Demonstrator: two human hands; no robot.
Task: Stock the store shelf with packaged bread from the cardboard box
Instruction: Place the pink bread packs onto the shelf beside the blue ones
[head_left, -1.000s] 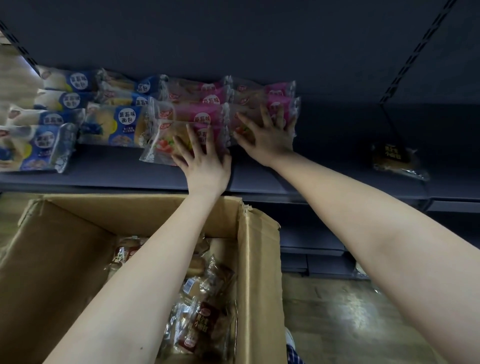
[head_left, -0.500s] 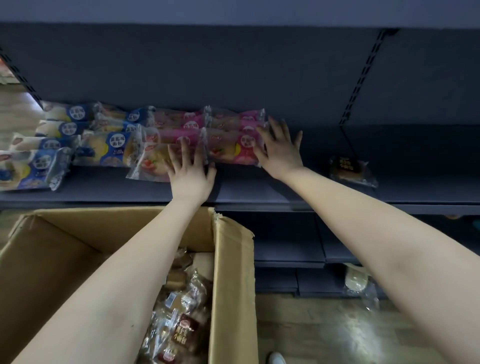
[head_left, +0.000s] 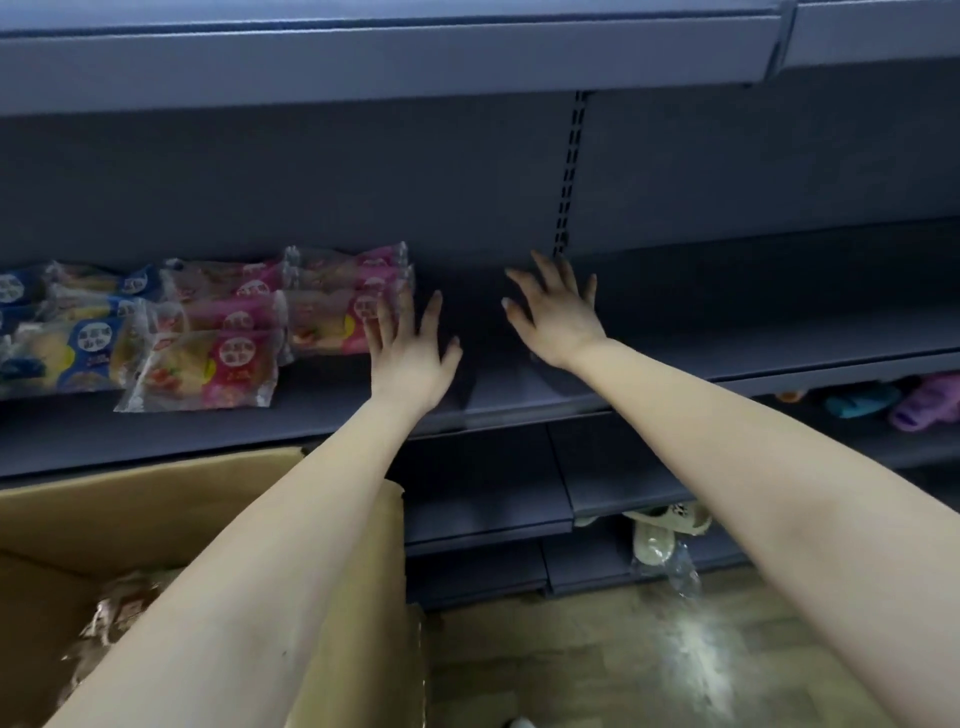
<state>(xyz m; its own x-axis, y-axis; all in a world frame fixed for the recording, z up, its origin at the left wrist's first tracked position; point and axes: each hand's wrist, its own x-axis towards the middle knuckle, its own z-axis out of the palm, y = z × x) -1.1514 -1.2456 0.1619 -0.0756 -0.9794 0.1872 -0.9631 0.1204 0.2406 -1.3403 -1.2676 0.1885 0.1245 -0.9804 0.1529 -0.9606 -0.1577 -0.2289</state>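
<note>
Pink bread packets lie stacked on the dark grey shelf, with blue bread packets to their left. My left hand hovers flat with spread fingers at the right end of the pink stack; its fingertips overlap the packets' edge. My right hand is spread over bare shelf further right and holds nothing. The cardboard box stands below at the lower left, and brown-wrapped bread shows inside it under my left forearm.
A slotted upright divides the shelf's back panel. Lower shelves on the right hold slippers and a pale pair. An upper shelf overhangs. Wooden floor lies at the lower right.
Both hands have come off the pink packets and shifted right along the shelf. The view has swung right and up, and the lone dark packet on the right shelf has left the picture.
</note>
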